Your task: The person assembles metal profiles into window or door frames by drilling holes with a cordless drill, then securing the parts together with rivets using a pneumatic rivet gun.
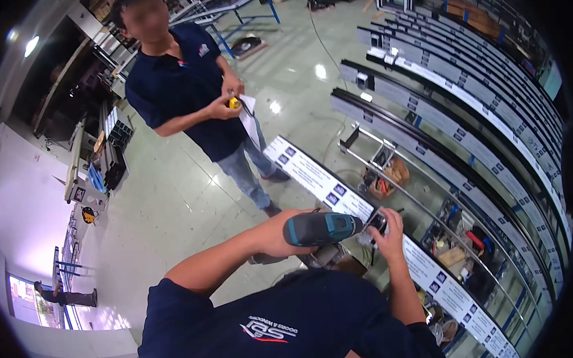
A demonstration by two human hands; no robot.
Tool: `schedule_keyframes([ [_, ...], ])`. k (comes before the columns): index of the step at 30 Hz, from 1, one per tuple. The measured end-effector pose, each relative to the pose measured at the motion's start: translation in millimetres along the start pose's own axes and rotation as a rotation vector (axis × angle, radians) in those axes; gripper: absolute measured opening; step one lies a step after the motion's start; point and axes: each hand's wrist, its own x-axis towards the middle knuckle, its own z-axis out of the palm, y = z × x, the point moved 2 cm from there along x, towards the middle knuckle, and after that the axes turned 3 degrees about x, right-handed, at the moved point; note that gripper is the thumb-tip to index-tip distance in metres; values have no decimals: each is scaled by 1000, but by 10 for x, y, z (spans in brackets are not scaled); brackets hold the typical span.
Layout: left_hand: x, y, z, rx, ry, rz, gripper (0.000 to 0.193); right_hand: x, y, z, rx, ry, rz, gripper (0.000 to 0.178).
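Note:
My left hand [282, 233] is wrapped round the handle of a teal and black cordless drill [324, 229]. Its front end points right, toward a small dark fitting [377, 222] held by the fingers of my right hand [390, 237]. Under that fitting runs a long profile [315, 178] in white printed protective film, slanting from the upper left to the lower right. The drill's body hides most of my left fingers, and the exact contact between its tip and the fitting is too small to tell.
Facing me, a co-worker [187, 100] holds a yellow tape measure [234, 102] and a paper sheet. Rows of film-wrapped profiles [425, 134] stand on a rack at right. Tools and a cardboard box [398, 172] sit below the metal rails. A person [68, 296] stands far left.

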Motion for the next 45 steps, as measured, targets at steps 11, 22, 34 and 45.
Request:
schedule_keyframes([
  [11, -381, -194, 603, -189, -184, 12, 84, -816, 547, -663, -465, 173, 122, 41],
  [22, -639, -92, 862, -179, -130, -42, 83, -936, 493, -635, -571, 150, 175, 46],
  [34, -84, -114, 310, 149, 94, -413, 34, -78, 234, -216, -231, 199, -10, 142],
  [45, 1108, 48, 335, -52, 58, -477, 34, 39, 348, 321, -21, 437, 139, 134],
])
